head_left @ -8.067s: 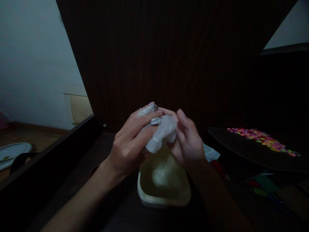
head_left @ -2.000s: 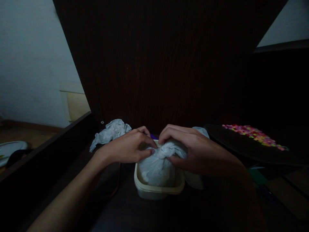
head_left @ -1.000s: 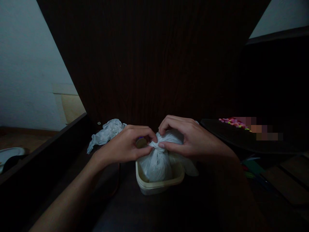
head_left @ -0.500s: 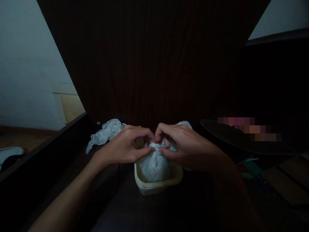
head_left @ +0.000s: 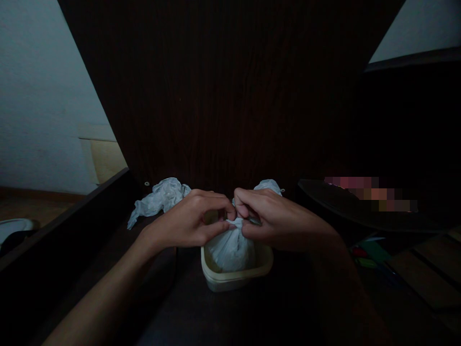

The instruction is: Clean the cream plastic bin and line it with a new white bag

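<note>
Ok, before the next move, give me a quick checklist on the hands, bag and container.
1. Left hand at the white bag's gathered top: ok.
2. Right hand at the same gathered top: ok.
3. White bag sitting inside the container: ok.
4. Container upright: ok.
5. Bag's top tightly closed: cannot tell, fingers partly hide it.
6. Crumpled plastic outside the container: ok.

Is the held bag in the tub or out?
In: the white bag bulges inside the tub, behind the front rim, its gathered top pinched by the left hand and right hand.
</note>
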### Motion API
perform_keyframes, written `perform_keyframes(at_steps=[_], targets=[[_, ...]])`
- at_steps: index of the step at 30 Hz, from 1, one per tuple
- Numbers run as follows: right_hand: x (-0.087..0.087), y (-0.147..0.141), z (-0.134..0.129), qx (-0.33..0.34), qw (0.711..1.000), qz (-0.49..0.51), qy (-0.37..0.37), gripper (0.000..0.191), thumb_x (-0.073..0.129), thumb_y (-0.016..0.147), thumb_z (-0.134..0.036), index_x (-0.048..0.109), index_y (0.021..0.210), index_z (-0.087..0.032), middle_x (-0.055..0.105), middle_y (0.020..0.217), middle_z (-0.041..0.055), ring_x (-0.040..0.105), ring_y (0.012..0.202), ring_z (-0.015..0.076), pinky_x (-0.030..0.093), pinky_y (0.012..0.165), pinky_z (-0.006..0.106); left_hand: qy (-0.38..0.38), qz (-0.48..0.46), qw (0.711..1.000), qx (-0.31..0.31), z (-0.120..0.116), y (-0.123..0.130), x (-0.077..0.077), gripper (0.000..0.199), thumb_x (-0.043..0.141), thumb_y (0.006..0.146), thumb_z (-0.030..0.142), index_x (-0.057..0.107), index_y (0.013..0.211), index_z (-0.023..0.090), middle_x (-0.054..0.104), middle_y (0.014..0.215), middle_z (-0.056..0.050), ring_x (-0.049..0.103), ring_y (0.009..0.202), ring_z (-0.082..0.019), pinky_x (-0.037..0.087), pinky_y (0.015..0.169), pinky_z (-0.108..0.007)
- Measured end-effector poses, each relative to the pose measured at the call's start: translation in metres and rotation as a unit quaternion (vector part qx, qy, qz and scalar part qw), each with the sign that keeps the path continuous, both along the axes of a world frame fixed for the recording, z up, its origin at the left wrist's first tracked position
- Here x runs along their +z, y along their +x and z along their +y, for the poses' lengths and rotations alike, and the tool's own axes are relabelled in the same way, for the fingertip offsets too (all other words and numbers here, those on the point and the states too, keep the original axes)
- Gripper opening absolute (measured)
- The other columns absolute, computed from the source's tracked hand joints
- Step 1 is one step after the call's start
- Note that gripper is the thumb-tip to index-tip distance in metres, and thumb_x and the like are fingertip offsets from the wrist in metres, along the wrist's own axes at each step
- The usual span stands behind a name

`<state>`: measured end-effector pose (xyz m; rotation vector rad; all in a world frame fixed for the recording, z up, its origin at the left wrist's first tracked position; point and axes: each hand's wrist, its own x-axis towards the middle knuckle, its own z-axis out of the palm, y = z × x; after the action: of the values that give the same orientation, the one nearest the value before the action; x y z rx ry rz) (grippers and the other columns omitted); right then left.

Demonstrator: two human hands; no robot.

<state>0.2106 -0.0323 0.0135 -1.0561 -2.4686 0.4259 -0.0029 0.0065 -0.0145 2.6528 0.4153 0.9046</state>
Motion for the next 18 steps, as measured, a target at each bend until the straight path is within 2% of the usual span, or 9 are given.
perform_keyframes(at_steps=[10, 18], targets=[[-0.0022, -0.0014, 0.0047, 0.014, 1.0, -0.002, -0.012, 0.023, 0.057, 0.079, -0.01, 0.038, 0.076, -0.022, 0.045, 0.071, -0.0069, 0.039, 0.064, 0.0103, 0.025, 0.06, 0.025, 0.039, 0.045, 0.998, 0.002, 0.001, -0.0028, 0.0006, 0.016, 0.058, 0.1, 0.023, 0.07, 0.092, 0.015, 0.072, 0.084, -0.003, 0.066, 0.077, -0.016, 0.045, 0.073, -0.024], [0.0021, -0.0037, 0.002, 0.018, 0.999, -0.015, -0.031, 0.022, 0.055, 0.082, -0.011, 0.037, 0.076, -0.022, 0.045, 0.071, -0.0062, 0.038, 0.065, 0.0115, 0.026, 0.061, 0.027, 0.076, 0.042, 0.996, 0.01, -0.0026, -0.0025, 0.003, 0.017, 0.056, 0.1, 0.02, 0.067, 0.088, 0.015, 0.069, 0.08, -0.003, 0.064, 0.073, -0.016, 0.043, 0.071, -0.025]])
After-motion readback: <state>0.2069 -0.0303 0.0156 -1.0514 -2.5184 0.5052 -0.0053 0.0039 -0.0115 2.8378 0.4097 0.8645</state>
